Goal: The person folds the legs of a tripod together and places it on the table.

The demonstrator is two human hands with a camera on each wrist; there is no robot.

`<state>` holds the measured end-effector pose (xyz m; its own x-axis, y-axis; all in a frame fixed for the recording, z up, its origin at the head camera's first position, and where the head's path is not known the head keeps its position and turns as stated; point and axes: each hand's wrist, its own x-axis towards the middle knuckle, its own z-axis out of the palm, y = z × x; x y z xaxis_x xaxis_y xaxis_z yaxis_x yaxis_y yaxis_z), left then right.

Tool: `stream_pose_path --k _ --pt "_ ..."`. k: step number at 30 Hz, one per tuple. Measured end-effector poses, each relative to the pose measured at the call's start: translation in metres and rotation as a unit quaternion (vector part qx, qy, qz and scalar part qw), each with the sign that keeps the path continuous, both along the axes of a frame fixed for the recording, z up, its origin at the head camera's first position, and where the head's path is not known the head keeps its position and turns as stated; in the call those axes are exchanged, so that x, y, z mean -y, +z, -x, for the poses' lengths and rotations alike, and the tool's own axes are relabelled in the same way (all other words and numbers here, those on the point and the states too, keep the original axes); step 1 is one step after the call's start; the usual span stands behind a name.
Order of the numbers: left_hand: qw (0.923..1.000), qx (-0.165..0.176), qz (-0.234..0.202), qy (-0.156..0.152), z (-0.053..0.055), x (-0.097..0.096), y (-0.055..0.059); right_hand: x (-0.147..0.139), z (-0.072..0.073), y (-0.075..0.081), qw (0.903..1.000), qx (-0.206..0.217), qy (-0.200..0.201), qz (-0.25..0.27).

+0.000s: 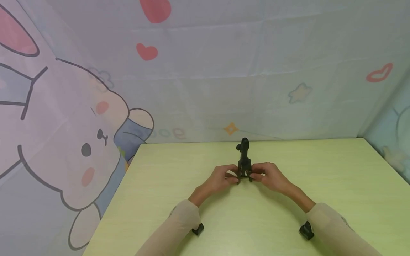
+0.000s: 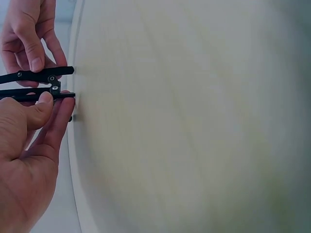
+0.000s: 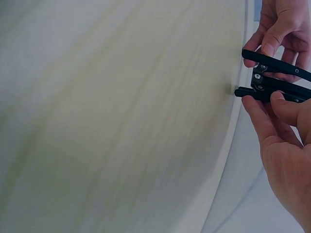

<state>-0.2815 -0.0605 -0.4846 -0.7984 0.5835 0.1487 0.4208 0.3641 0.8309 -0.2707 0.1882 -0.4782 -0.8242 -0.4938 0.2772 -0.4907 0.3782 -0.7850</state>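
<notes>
A small black tripod (image 1: 245, 153) stands upright toward the far side of the table, its legs pointing down. My left hand (image 1: 221, 176) pinches the leg on the left between thumb and fingers. On the opposite side, my right hand (image 1: 271, 176) pinches the right leg the same way. In the left wrist view, the tripod leg (image 2: 60, 71) in the other hand ends close to the tabletop, and small hinge joints show between the legs. The right wrist view has the thumb of my right hand (image 3: 286, 145) along its leg. The tripod's upper part lies outside both wrist views.
The pale yellow-green wooden table (image 1: 160, 185) ends at a hanging cloth (image 1: 205, 103) printed with hearts, stars and a large rabbit. A black wrist device (image 1: 198, 229) sits under the left sleeve, another black device (image 1: 306, 230) by the right sleeve.
</notes>
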Motion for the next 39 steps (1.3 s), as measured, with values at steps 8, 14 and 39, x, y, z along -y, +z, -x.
stream_pose_path --k 8,14,39 --pt "0.9994 -0.023 0.015 -0.023 0.0018 0.0000 -0.0003 0.0011 -0.0017 0.0022 1.0000 -0.003 -0.002 -0.008" --pt "0.9986 -0.031 0.011 -0.040 0.0016 -0.0015 -0.0017 0.0014 -0.0018 0.0033 0.9999 -0.003 -0.010 -0.009" --pt "0.9982 -0.051 0.012 -0.031 -0.0012 -0.0024 -0.0060 0.0047 -0.0036 0.0010 0.9992 -0.036 -0.013 -0.007"
